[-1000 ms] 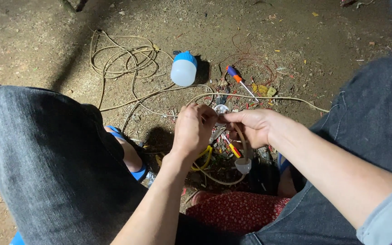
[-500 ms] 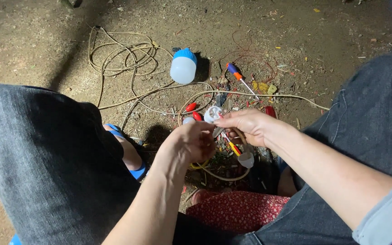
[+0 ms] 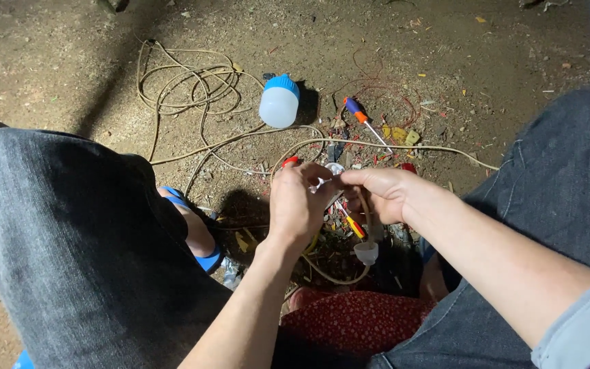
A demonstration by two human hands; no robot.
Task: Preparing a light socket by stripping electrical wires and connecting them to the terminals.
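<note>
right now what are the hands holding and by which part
Both hands pinch a small white fitting between their fingertips, the left hand on its left side, the right hand on its right. A pale cord runs down through the right hand.

Upper left of frame: coiled cable (image 3: 186, 85) lies across the ground (image 3: 49, 61); bare dirt around it is passable.
Upper centre: bulb (image 3: 278, 102) and screwdriver (image 3: 364, 124) lie apart, with an open gap between them.
Centre: left hand (image 3: 296, 205) and right hand (image 3: 377, 193) meet over cluttered wire scraps.
Lower left and right: knees block the sides.
</note>
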